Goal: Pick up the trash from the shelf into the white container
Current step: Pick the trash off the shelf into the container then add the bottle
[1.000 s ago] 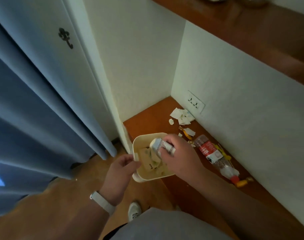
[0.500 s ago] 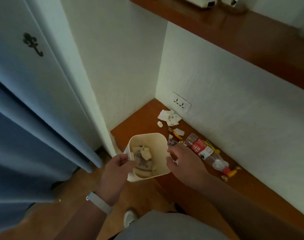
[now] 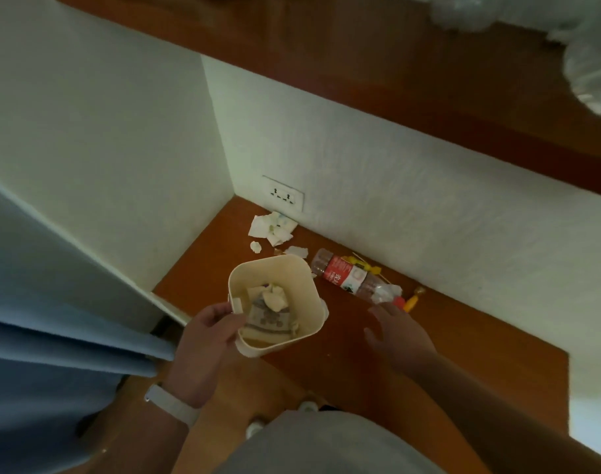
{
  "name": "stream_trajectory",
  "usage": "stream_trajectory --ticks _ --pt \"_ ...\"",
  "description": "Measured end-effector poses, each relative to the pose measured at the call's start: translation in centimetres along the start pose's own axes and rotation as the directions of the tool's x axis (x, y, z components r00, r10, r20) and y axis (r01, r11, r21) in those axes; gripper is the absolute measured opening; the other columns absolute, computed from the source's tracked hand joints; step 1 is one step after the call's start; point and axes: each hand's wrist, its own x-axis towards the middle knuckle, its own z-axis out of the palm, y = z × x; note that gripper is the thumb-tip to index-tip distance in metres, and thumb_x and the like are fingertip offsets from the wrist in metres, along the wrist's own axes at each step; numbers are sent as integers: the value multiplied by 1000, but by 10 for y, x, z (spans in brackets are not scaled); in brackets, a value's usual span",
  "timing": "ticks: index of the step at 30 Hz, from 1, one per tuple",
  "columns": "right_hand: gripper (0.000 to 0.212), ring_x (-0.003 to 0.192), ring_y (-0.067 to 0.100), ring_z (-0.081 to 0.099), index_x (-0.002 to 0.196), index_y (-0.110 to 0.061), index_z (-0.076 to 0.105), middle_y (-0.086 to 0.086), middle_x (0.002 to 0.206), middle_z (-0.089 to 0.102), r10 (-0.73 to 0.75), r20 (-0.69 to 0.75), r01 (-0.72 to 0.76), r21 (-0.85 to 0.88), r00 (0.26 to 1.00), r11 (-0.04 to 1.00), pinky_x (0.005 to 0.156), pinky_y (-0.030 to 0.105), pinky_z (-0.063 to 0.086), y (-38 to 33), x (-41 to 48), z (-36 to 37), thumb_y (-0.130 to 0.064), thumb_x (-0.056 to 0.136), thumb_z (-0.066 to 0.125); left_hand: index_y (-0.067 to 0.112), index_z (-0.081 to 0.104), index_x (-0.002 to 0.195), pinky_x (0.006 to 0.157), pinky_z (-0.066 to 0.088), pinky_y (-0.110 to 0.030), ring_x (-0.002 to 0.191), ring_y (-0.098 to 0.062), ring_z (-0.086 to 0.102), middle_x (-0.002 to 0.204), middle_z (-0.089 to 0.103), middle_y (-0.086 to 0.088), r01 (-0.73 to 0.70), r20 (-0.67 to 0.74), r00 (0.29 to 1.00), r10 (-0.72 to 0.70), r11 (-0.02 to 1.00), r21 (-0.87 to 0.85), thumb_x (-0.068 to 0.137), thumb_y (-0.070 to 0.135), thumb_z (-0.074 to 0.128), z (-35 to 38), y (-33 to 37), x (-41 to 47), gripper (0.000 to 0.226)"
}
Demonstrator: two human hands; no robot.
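My left hand (image 3: pixel 203 350) grips the near-left rim of the white container (image 3: pixel 302 278), which holds crumpled paper and a wrapper and rests over the front edge of the wooden shelf (image 3: pixel 463 336). My right hand (image 3: pixel 398 333) hovers open, fingers spread, just short of the cap end of a clear plastic bottle (image 3: pixel 353 278) with a red and white label, lying on its side by the wall. Crumpled white tissues (image 3: pixel 271 227) lie in the corner, with a torn paper scrap (image 3: pixel 296 251) and a small wad (image 3: pixel 256 247) nearby. Yellow bits (image 3: pixel 412 302) lie beside the bottle.
A wall socket (image 3: pixel 283 195) sits just above the shelf corner. A second wooden shelf (image 3: pixel 394 63) overhangs above, carrying clear plastic wrapping (image 3: pixel 586 63) at the right. Blue curtain (image 3: pixel 52 354) and a white panel stand at the left. Wooden floor lies below.
A second ago my right hand dropped a wrapper into the container. It has since swung right, empty, toward the bottle's cap end. The left hand kept its hold on the container.
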Motion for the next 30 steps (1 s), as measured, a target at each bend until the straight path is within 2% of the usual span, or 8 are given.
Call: stream_trajectory --ticks 4,7,13,17,21,24,30 --pt "48 128 21 44 139 -25 44 -1 146 41 54 24 -52 -68 998 996 100 39 45 46 3 6 -45 96 46 9 70 111 81 58 -39 96 -27 75 104 78 -13 24 14 1000 -24 1000 16 95 9 66 27 5 2 17" --pt "48 133 23 39 142 -28 41 0 148 39 59 37 -55 -98 998 994 105 40 41 72 7 8 -42 96 45 9 71 105 81 56 -37 94 -26 74 102 77 -13 34 26 999 -34 999 15 95 6 64 45 5 0 13" --pt "58 142 26 25 148 -26 28 2 158 22 35 97 -19 -164 995 986 108 44 37 104 29 5 -34 94 48 5 71 106 83 56 -38 94 -28 75 99 79 -14 70 10 997 -70 997 -7 95 2 63 71 2 2 14" --pt "65 147 27 14 151 -25 20 2 161 13 -12 99 31 -192 995 981 113 46 28 114 44 6 -27 94 50 6 72 103 85 56 -39 93 -27 75 95 80 -12 63 -5 998 -63 998 -14 95 1 62 87 -1 0 13" --pt "63 146 27 17 150 -26 26 3 159 20 -79 53 89 -217 995 972 114 46 24 121 54 7 -13 93 48 3 71 110 89 57 -43 97 -31 76 100 80 -15 68 -17 998 -68 998 5 95 4 63 96 -6 -6 17" --pt "61 144 28 20 148 -26 30 5 157 25 -123 37 128 -243 992 962 114 45 24 125 57 7 -13 93 52 3 70 114 90 57 -44 100 -34 75 106 79 -18 87 -28 996 -87 996 32 95 5 64 98 -10 -9 21" --pt "50 145 29 19 143 -24 40 6 156 28 -206 53 212 -305 977 928 116 46 24 130 71 9 -16 95 53 5 70 112 91 57 -44 100 -32 75 104 80 -16 88 -28 996 -86 995 55 96 5 63 103 -10 -17 18"
